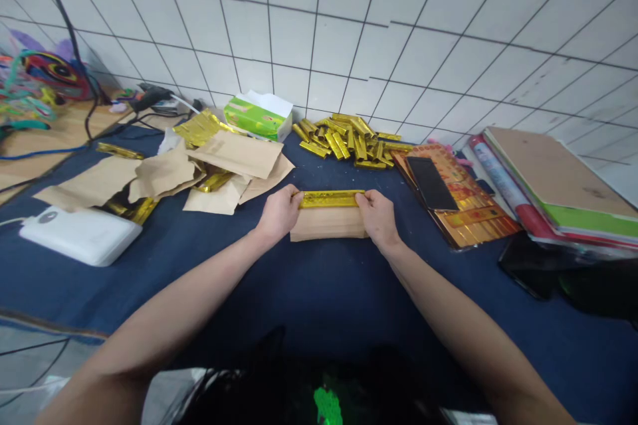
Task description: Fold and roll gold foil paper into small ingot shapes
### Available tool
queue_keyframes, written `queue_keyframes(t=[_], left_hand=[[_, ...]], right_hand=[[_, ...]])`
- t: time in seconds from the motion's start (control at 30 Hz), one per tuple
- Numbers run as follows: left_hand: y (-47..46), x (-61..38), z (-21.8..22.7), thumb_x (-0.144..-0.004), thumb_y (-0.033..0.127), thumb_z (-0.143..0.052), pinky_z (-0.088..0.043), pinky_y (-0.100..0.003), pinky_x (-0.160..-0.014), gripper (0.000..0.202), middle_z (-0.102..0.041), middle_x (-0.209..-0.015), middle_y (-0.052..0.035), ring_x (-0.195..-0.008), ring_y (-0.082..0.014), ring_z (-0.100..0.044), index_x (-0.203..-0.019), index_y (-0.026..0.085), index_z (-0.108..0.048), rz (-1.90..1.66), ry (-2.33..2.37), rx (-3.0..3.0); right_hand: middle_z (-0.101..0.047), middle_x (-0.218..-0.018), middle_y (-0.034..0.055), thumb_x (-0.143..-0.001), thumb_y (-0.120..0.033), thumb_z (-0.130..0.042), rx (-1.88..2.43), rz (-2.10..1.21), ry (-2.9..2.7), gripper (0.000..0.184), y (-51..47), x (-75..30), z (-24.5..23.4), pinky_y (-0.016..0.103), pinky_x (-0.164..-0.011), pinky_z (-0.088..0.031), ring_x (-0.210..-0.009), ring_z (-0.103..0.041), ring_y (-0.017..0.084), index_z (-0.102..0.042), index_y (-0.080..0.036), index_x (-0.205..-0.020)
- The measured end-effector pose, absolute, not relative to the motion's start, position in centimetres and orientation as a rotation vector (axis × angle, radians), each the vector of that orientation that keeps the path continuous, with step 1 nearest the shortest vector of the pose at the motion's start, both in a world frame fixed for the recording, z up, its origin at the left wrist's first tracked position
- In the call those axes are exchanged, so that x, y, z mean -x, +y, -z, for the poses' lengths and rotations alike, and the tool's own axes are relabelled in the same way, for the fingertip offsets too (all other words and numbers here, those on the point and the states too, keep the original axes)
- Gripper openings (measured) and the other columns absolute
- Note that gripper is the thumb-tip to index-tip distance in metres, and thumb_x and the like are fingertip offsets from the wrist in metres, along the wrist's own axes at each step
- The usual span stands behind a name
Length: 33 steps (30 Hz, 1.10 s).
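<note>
Head view: crinkled, shiny gold foil strip (329, 199), lying straight along the top edge of a kraft paper sheet (327, 224). Beyond both, a green tissue box (256, 118) with white tissues (264, 103) poking out; a heap of gold rolls (346, 139) on blue cloth (319, 292). Strip's ends pinched between the left hand (279, 214) and right hand (379, 218), one end each.
</note>
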<state>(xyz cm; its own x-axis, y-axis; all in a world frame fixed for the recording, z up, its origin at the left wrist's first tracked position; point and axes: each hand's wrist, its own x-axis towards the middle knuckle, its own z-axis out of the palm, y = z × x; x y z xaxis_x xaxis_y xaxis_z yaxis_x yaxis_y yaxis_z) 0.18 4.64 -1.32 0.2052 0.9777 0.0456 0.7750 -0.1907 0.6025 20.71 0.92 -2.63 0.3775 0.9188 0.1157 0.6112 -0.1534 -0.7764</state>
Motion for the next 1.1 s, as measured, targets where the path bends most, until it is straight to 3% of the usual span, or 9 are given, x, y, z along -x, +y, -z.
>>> queue_keyframes(t=[0.13,0.27,0.37,0.43,0.53,0.73,0.83,0.93,1.1], left_hand=[[4.7,-0.3,1.5,-0.086,0.031,-0.036,-0.043,-0.029,-0.069,0.025,-0.066,-0.081,-0.0078,-0.08,-0.0218,-0.062,-0.084,0.019,-0.058,-0.39,1.707,-2.122],[4.4,-0.3,0.9,-0.085,0.036,-0.039,-0.046,-0.035,-0.066,0.028,-0.066,-0.08,-0.0093,-0.076,-0.0259,-0.063,-0.1,0.018,-0.055,-0.144,1.827,-2.233],[3.7,-0.6,0.5,-0.084,0.035,-0.044,-0.048,-0.037,-0.071,0.033,-0.064,-0.092,-0.0119,-0.086,-0.0276,-0.062,-0.109,0.016,-0.052,-0.179,1.869,-2.413],[2.9,-0.9,0.7,-0.086,0.03,-0.042,-0.045,-0.037,-0.084,0.033,-0.058,-0.113,-0.0145,-0.107,-0.0274,-0.054,-0.113,0.014,-0.052,-0.352,1.725,-2.623],[1.7,-1.6,1.6,-0.088,0.032,-0.04,-0.027,-0.039,-0.105,0.045,-0.036,-0.139,-0.0158,-0.132,-0.0267,-0.027,-0.126,0.01,-0.043,-0.356,1.216,-2.877],[0.3,-2.1,3.2,-0.081,0.064,-0.033,-0.016,-0.047,-0.108,0.083,-0.02,-0.146,-0.0183,-0.136,-0.0324,-0.013,-0.138,0.005,-0.026,-0.091,1.054,-2.822],[0.3,-2.2,3.2,-0.08,0.067,-0.031,-0.013,-0.048,-0.109,0.086,-0.018,-0.147,-0.0186,-0.136,-0.0333,-0.01,-0.138,0.004,-0.025,-0.075,1.057,-2.819],[0.3,-2.2,3.1,-0.081,0.063,-0.033,-0.013,-0.049,-0.108,0.081,-0.019,-0.147,-0.0168,-0.136,-0.0334,-0.009,-0.139,0.006,-0.024,-0.054,1.051,-2.795],[0.2,-2.4,3.0,-0.08,0.064,-0.033,-0.012,-0.049,-0.109,0.083,-0.019,-0.147,-0.0157,-0.136,-0.0322,-0.007,-0.14,0.008,-0.021,-0.082,1.053,-2.786]], right_hand=[[-0.064,-0.07,0.0041,-0.081,-0.04,-0.043,2.185,-0.313,-1.508,0.026,0.3,-20.3,1.9,0.027,-0.059,-0.037,-0.069,-0.058,0.02,-0.058,-0.02,-0.073],[-0.067,-0.075,0.0068,-0.085,-0.038,-0.04,2.381,-0.162,-1.734,0.026,0.1,-19.9,1.7,0.029,-0.06,-0.038,-0.072,-0.062,0.023,-0.06,-0.021,-0.082],[-0.067,-0.076,0.0078,-0.087,-0.037,-0.039,2.439,-0.077,-1.826,0.025,0.1,-19.7,1.7,0.03,-0.06,-0.039,-0.072,-0.063,0.024,-0.059,-0.021,-0.085],[-0.068,-0.075,0.0079,-0.087,-0.037,-0.038,2.448,-0.039,-1.862,0.025,0.1,-19.6,1.8,0.03,-0.06,-0.04,-0.072,-0.064,0.023,-0.058,-0.021,-0.087],[-0.068,-0.075,0.008,-0.088,-0.036,-0.038,2.437,0.001,-1.891,0.025,0.1,-19.5,1.9,0.031,-0.06,-0.042,-0.071,-0.064,0.023,-0.058,-0.021,-0.089],[-0.068,-0.084,0.0098,-0.086,-0.034,-0.043,2.316,0.075,-1.833,0.023,-0.3,-19.8,1.4,0.035,-0.065,-0.046,-0.077,-0.064,0.025,-0.059,-0.019,-0.095],[-0.062,-0.111,0.0134,-0.087,-0.031,-0.041,1.933,0.189,-1.92,0.03,-1.2,-19.0,1.2,0.039,-0.084,-0.044,-0.099,-0.058,0.026,-0.058,-0.015,-0.105],[-0.055,-0.125,0.0116,-0.09,-0.035,-0.035,1.559,-0.019,-2.245,0.04,-2.0,-17.5,1.7,0.04,-0.1,-0.035,-0.118,-0.047,0.024,-0.055,-0.015,-0.118],[-0.033,-0.143,0.0138,-0.088,-0.052,-0.028,1.612,-0.323,-2.424,0.065,-2.1,-17.7,2.9,0.045,-0.108,-0.023,-0.133,-0.026,0.024,-0.03,-0.01,-0.138]])
